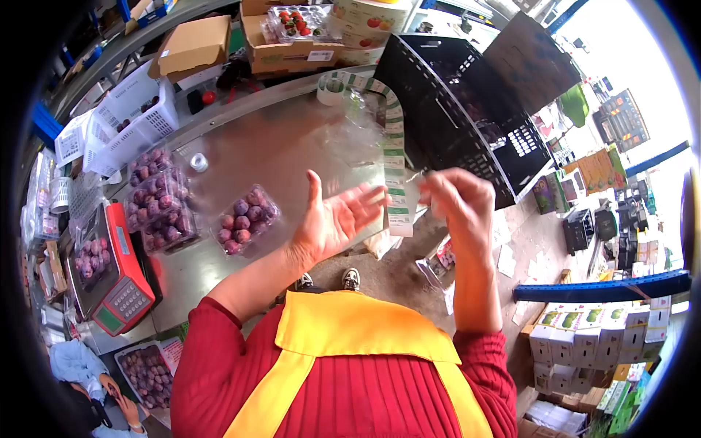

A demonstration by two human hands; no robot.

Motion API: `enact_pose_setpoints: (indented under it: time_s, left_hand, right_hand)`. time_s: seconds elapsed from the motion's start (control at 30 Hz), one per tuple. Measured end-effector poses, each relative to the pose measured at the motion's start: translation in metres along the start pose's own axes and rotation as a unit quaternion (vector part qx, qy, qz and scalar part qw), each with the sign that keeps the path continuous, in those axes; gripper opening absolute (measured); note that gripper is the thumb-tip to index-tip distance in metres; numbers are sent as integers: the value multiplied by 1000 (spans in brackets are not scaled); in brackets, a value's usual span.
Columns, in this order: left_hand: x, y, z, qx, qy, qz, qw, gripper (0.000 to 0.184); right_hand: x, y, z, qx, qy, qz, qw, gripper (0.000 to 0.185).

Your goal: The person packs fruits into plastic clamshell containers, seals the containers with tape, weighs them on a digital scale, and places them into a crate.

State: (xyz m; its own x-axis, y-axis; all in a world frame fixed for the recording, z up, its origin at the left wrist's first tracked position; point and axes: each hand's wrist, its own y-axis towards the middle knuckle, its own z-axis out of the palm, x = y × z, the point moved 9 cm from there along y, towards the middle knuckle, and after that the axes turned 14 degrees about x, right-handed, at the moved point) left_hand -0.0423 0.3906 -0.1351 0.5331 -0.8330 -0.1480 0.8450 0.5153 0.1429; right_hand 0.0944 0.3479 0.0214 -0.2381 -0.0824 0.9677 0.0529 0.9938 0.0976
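Left hand: the left hand (334, 221) is turning its palm up over the near right corner of the tabletop (266, 150), its fingers spreading, its grasp holding nothing.
Right hand: the right hand (461, 201) is hovering just past that corner, blurring, fingers curling in toward the thumb; whether they are pinching anything, I cannot tell.
Label strip: the green-and-white label strip (394, 162) is running along the right edge, its near end hanging between the hands.
Single punnet: a clear punnet of plums (248, 219) is lying near the near edge, left of the left hand.
Stacked punnets: more plum punnets (159, 201) are standing toward the left edge.
Scale: a red scale (125, 288) is sitting at the near left corner, carrying plums.
Crate: a black crate (437, 109) is standing beyond the right edge.
Carton: a strawberry carton (292, 61) is resting beyond the far edge.
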Motion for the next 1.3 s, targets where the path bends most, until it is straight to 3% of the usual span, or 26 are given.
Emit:
enact_pose_setpoints:
  time_s: [0.03,0.1,0.17,0.23,0.4,0.47,0.6,0.73,0.83,0.97,1.03,1.1,1.2,1.3]
  left_hand:
    - [-7,7,-19,-39,-16,39,998,104]
    - [-23,9,-62,-111,-12,92,990,71]
    - [-29,9,-94,-74,52,46,995,53]
    - [-37,7,-111,-98,163,15,982,43]
    - [-30,15,-136,-90,305,-92,944,40]
    - [-33,18,-150,-108,280,-94,949,39]
    - [-37,19,-178,-145,292,-115,938,40]
    - [-49,27,-187,-159,358,-119,912,40]
    - [-56,29,-193,-198,454,-157,855,36]
    - [-64,43,-194,-205,635,-118,735,28]
    - [-71,46,-198,-209,650,-59,728,26]
    - [-72,48,-199,-225,648,-86,722,28]
    - [-80,50,-186,-213,716,-69,661,27]
    - [-81,37,-187,-287,585,-86,753,22]
  right_hand:
    - [-18,-23,-6,-7,11,32,999,21]
    - [-70,-69,-19,-24,14,118,993,21]
    - [-119,-111,-30,-58,34,139,988,20]
    - [-169,-151,-33,-70,3,210,975,19]
    - [-254,-213,-7,-83,-48,308,947,23]
    - [-276,-233,3,-88,-99,336,933,29]
    - [-320,-264,14,-95,-67,408,905,29]
    - [-332,-274,7,-122,-115,401,900,28]
    - [-338,-274,-1,-158,-120,384,902,28]
    - [-363,-275,-12,-177,-201,352,897,28]
    - [-379,-277,-13,-165,-144,394,893,31]
    - [-387,-275,-15,-163,-81,390,903,33]
    - [-383,-271,-12,-122,-5,424,898,32]
    - [-382,-264,0,-95,78,435,892,34]
